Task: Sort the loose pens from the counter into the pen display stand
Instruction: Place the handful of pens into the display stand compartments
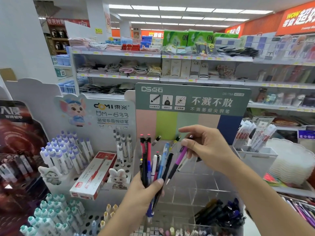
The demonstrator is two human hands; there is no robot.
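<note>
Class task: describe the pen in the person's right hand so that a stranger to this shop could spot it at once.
Find the green DS sign above the clear acrylic stand. Just below it, the right hand pinches one purple pen, tip pointing down-left. Unlike the bundle of pens in the left hand, it is held singly.

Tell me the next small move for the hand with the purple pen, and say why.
Probably lower the purple pen, tip down, into an empty cell of the clear acrylic stand. The right hand already pinches it apart from the bundle gripped by the left hand, directly above those cells.
</note>
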